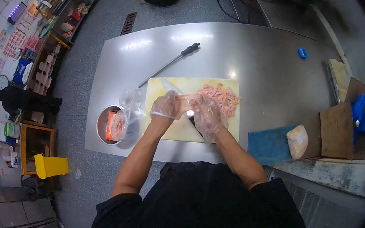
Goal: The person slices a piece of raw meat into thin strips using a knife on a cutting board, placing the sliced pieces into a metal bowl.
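My left hand point(166, 105) and my right hand point(209, 117), both in clear plastic gloves, grip a pale pink piece of raw meat point(185, 98) stretched between them. It is above a cream cutting board point(160, 127). Under my hands a kitchen knife point(169, 86) lies slantwise on the board, its middle partly hidden and its dark handle towards me. A heap of cut raw meat point(228, 101) covers the board's upper right. To the left, a round metal bowl point(99, 126) contains an orange-and-clear package of pink meat point(118, 127), beside a crumpled clear plastic bag point(132, 98).
A honing steel point(170, 64) lies beyond the board on the steel table point(265, 66). At right are a blue cloth point(265, 144), a wrapped pale block point(296, 141) and an open cardboard box point(336, 132). A small blue object point(302, 53) sits at the far right. Two people are farther off.
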A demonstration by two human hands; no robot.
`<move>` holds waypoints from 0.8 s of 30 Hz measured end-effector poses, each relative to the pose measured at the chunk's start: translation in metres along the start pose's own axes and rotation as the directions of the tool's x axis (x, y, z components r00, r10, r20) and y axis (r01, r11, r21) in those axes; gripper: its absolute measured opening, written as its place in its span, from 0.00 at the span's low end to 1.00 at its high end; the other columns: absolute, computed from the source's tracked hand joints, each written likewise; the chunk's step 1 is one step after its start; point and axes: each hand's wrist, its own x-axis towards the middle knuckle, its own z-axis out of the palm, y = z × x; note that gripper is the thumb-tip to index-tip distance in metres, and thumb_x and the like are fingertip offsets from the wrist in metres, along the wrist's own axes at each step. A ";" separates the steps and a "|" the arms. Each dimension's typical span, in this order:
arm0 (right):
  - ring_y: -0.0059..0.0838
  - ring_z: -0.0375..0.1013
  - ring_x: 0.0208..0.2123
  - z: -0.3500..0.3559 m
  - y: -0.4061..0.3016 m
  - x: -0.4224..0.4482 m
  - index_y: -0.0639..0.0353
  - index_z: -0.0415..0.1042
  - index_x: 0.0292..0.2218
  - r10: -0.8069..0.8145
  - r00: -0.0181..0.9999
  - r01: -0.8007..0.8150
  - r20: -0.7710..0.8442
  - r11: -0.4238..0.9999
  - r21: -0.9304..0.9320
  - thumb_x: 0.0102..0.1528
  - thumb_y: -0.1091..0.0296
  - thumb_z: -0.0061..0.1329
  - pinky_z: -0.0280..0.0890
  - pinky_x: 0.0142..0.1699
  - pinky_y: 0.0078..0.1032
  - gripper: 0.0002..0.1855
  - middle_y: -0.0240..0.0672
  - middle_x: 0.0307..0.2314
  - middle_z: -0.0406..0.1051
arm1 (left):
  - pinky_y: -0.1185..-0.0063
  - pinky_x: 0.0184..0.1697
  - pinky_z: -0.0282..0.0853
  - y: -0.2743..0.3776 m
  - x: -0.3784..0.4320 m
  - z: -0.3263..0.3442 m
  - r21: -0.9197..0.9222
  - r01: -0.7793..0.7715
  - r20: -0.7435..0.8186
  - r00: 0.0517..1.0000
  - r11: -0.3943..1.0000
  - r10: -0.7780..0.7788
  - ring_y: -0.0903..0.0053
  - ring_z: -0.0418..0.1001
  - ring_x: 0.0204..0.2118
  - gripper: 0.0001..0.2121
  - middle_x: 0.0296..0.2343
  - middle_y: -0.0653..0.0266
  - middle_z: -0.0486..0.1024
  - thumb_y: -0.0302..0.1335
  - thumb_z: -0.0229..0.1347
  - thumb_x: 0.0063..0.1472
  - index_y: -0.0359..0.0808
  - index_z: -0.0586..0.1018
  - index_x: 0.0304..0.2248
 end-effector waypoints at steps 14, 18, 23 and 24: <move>0.16 0.70 0.26 0.022 -0.054 0.007 0.62 0.76 0.43 0.655 0.715 -0.633 0.244 0.755 -0.172 0.61 0.57 0.55 0.63 0.28 0.16 0.17 0.25 0.28 0.72 | 0.76 0.28 0.72 -0.001 -0.014 0.034 -0.778 0.386 0.579 0.748 -0.496 -0.326 0.75 0.72 0.27 0.06 0.26 0.63 0.72 0.30 0.49 0.65 0.39 0.75 0.32; 0.16 0.62 0.19 0.021 -0.071 0.011 0.55 0.76 0.38 0.604 0.775 -0.598 0.185 0.796 -0.093 0.63 0.58 0.53 0.53 0.23 0.18 0.10 0.27 0.23 0.70 | 0.78 0.24 0.67 -0.009 -0.022 0.027 -0.764 0.425 0.555 0.817 -0.485 -0.158 0.79 0.69 0.23 0.09 0.23 0.69 0.69 0.34 0.49 0.68 0.40 0.74 0.31; 0.19 0.61 0.18 0.020 -0.099 0.005 0.55 0.72 0.42 0.640 0.760 -0.600 0.112 0.757 -0.259 0.63 0.59 0.52 0.51 0.22 0.20 0.11 0.31 0.26 0.71 | 0.82 0.19 0.60 -0.033 -0.026 0.017 -0.902 0.426 0.433 0.888 -0.074 -0.158 0.83 0.64 0.18 0.12 0.20 0.72 0.67 0.39 0.50 0.69 0.40 0.74 0.32; 0.18 0.63 0.18 0.023 -0.107 0.004 0.58 0.74 0.41 0.651 0.748 -0.629 0.129 0.757 -0.178 0.63 0.58 0.52 0.56 0.21 0.20 0.13 0.28 0.25 0.70 | 0.80 0.19 0.62 -0.037 -0.023 0.017 -0.922 0.337 0.318 0.940 0.190 -0.125 0.83 0.66 0.19 0.13 0.20 0.71 0.67 0.39 0.49 0.69 0.39 0.74 0.32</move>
